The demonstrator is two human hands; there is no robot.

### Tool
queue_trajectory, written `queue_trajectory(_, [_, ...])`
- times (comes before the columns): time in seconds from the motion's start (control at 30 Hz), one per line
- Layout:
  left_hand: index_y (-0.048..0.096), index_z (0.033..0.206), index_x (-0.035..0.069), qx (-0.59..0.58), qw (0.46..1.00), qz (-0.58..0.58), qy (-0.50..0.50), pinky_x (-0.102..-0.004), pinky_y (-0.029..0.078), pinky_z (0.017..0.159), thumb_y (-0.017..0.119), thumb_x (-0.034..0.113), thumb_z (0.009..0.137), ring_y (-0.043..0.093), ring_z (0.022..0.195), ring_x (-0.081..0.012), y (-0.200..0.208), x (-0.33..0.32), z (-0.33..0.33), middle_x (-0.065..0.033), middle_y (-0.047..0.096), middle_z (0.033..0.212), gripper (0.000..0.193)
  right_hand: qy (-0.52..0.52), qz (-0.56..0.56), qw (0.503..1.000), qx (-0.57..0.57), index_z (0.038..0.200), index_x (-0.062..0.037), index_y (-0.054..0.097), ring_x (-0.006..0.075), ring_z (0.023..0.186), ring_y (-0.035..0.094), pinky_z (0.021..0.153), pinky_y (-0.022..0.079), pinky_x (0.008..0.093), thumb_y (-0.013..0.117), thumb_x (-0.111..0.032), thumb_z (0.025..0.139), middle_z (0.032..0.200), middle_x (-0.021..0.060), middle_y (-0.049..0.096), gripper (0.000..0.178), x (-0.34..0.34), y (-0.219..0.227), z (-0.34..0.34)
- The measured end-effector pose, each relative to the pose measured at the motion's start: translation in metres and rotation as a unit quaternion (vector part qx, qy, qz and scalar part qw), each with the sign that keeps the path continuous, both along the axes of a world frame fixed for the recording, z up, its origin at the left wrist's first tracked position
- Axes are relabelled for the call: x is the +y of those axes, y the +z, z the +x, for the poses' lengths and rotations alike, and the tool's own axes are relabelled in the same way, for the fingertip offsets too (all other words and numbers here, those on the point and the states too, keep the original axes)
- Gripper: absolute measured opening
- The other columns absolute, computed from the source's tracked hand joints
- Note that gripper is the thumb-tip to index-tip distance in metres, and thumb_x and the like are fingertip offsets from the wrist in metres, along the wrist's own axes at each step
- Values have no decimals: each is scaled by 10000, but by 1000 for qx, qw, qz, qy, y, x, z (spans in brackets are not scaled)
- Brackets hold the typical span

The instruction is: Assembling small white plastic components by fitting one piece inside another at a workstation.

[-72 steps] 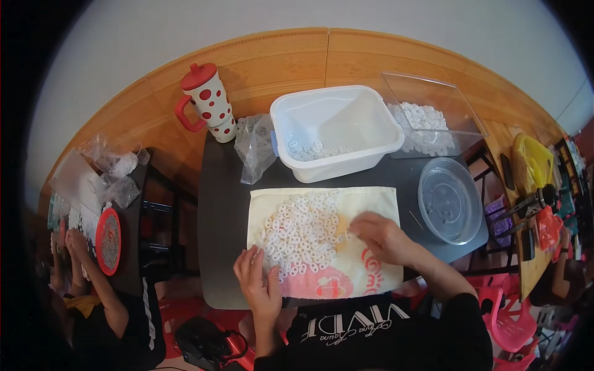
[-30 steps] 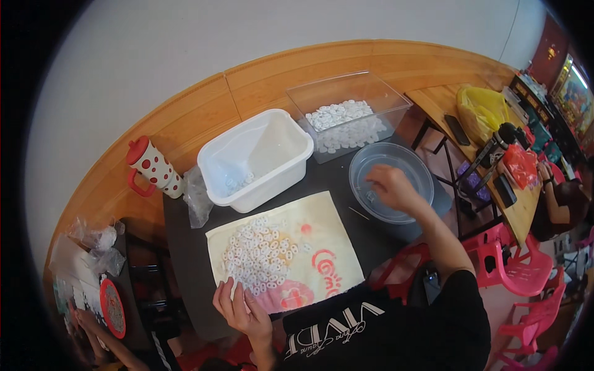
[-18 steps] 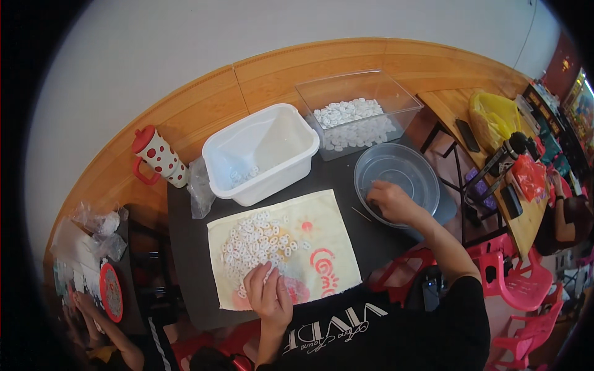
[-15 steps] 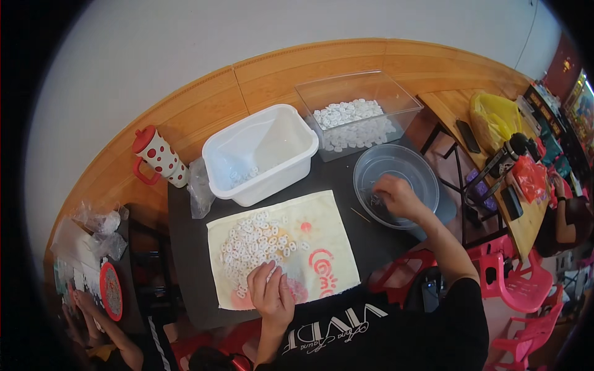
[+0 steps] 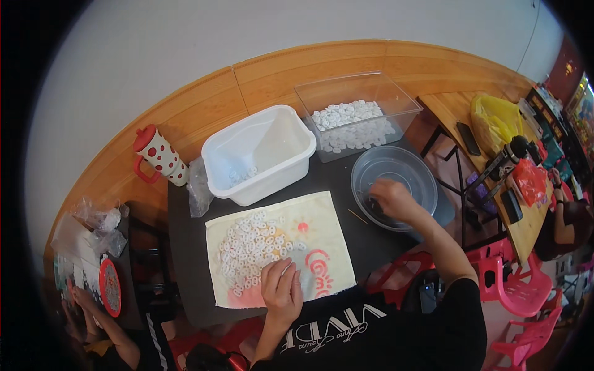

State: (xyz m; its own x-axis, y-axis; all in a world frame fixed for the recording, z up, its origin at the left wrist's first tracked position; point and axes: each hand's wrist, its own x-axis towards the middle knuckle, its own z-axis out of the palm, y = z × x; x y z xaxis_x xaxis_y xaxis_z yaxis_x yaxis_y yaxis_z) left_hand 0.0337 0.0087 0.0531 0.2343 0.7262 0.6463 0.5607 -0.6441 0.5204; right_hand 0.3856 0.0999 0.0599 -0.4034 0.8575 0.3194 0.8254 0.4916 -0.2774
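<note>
A pale yellow towel [image 5: 331, 232] with red printing lies on the dark table in front of me. Heaped on its left half are many small white oval pieces [image 5: 247, 247] that look like they have two holes each. My left hand [image 5: 283, 289] is over the towel's near edge, fingers closed together; whatever they hold is hidden. Inside the round clear plastic dish [image 5: 416, 176] on the right, my right hand [image 5: 393, 199] reaches down with its fingertips pinched. Tiny glinting bits lie by those fingertips, too small to name.
Behind the towel stands a white basin [image 5: 266, 176] with a few white pieces inside. A clear bin [image 5: 377, 114] beside it holds many more. A thin stick [image 5: 357, 216] lies near the dish. A spotted tumbler [image 5: 161, 154] and plastic bag [image 5: 200, 185] are at left. Other people work at both sides.
My left hand has shifted slightly right, away from the heap of white pieces. My right hand has moved a little left and down within the dish.
</note>
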Motion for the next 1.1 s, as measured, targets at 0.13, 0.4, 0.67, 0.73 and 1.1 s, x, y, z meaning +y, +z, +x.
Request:
queue_trajectory(0.13, [660,1004,-58,-7,1000,-1,1,-431,510,820,683,-59,783,608,943,-370,-3,2,-1,-181,648,1050,222,-76,-81,966,234,941,13,654,272,759,644,678,506,342,640,31,804,853,143,653,139,1,11,7])
queue_trajectory(0.4, [662,1001,-57,0,1000,-6,-20,-422,516,796,688,-51,777,612,911,-376,-6,4,-2,-180,648,1028,226,-128,-127,937,299,943,22,659,120,703,579,632,470,280,663,3,843,786,77,650,102,-2,11,5])
queue_trajectory(0.67, [660,985,-54,-4,1000,-8,-17,-423,512,799,685,-48,776,611,904,-367,-6,2,-7,-177,646,1010,211,-106,-187,907,363,1031,9,655,65,729,586,654,460,211,654,54,839,810,4,635,197,2,3,12])
queue_trajectory(0.73, [661,984,-53,-5,1000,-11,-12,-424,511,799,685,-43,779,609,901,-367,-5,0,-8,-176,648,1006,207,-99,-207,895,382,1037,2,657,66,734,591,663,464,210,653,56,840,817,2,636,205,1,7,11])
queue_trajectory(1.1, [661,982,-59,-30,999,-12,-31,-410,514,775,685,-47,785,613,880,-361,3,2,-4,-171,656,986,199,-103,-245,842,469,1004,-7,671,69,707,592,625,463,214,657,46,854,805,4,643,160,-11,18,-5])
